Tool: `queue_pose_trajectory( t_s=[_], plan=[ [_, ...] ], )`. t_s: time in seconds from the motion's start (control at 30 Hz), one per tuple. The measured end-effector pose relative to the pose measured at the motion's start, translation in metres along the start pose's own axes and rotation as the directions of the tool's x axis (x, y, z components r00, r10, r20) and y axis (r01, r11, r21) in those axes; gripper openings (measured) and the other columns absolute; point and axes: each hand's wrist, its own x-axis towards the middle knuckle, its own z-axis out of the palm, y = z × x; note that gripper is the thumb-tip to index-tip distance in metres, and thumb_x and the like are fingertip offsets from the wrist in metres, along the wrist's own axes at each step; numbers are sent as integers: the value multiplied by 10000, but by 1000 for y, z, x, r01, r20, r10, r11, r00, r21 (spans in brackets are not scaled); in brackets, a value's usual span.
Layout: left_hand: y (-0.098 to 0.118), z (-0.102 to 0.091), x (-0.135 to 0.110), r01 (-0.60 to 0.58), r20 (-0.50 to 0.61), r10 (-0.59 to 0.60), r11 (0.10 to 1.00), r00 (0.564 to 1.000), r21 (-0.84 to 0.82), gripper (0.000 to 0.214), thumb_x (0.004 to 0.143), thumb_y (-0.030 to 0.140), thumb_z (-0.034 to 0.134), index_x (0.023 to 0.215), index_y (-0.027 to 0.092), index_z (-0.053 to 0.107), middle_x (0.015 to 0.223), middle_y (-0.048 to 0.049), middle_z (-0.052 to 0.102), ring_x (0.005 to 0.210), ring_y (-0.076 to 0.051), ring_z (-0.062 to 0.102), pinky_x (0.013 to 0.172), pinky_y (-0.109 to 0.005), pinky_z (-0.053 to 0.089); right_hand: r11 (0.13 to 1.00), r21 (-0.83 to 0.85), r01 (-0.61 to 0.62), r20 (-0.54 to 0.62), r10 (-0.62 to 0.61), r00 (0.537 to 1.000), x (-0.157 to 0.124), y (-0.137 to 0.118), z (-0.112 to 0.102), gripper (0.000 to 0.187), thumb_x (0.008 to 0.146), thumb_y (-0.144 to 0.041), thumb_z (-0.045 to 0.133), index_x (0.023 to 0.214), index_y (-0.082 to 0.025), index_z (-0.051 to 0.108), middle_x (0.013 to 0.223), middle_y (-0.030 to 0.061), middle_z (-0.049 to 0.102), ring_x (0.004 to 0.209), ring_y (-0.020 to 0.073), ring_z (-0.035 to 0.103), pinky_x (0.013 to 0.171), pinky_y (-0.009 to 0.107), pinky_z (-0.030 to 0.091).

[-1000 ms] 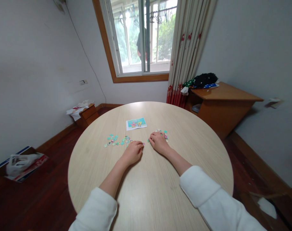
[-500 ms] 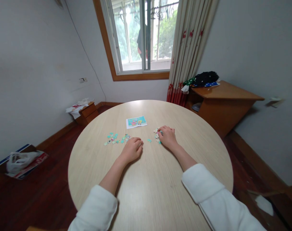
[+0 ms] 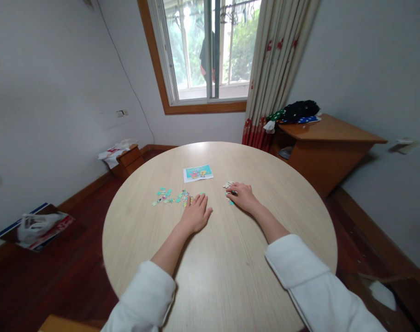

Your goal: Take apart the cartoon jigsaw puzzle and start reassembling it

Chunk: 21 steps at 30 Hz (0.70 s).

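My left hand (image 3: 196,215) lies flat on the table, fingers spread. Its fingertips touch or nearly touch small teal and multicoloured jigsaw puzzle pieces (image 3: 182,195), and a teal bit shows just beyond them. Farther left lies a loose cluster of puzzle pieces (image 3: 164,195). On the right, my right hand (image 3: 243,197) is curled over a small pile of pieces (image 3: 227,185), some pale side up, partly hidden by the fingers. Between its thumb and fingers is a dark puzzle piece (image 3: 234,192). A printed picture card (image 3: 198,173) lies beyond both hands.
The round pale wooden table (image 3: 216,276) stands before me. A wooden desk (image 3: 330,133) with dark cloth on it is at the back right, beside a curtain (image 3: 282,60). A low wooden cabinet (image 3: 131,158) stands at the back left.
My left hand has flattened and spread its fingers. The teal piece between the hands has gone from its spot; a teal bit now shows by the left fingertips. A dark piece shows in my right fingers.
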Motion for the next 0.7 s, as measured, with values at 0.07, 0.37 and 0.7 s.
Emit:
queue_pose_trajectory(
  t_s=[0.07,0.37,0.7],
  plan=[
    [-6,0,1,74,0,-74,997,997,14,540,941,414,283,1387,132,396,1480,-156,350,1387,-301,284,1127,-581,128,1000,3,-5,0,5,1000,1,1,0,134,802,-242,613,876,-218,722,1014,73,688,959,212,579,821,355,300],
    [-19,-2,2,326,-43,-324,944,945,46,585,927,421,260,1383,78,389,1486,-211,305,1402,-332,230,1114,-620,32,1000,8,1,-3,-1,1000,2,0,-1,153,841,-251,578,863,-224,727,982,62,715,964,207,595,802,339,285],
    [-29,-4,2,284,-254,-284,958,924,-38,455,909,356,345,1287,149,492,1421,-177,439,1351,-314,349,1117,-615,98,999,48,-4,-51,6,999,2,-2,-2,154,828,-229,566,833,-216,720,923,62,729,913,208,608,814,347,298]
  ],
)
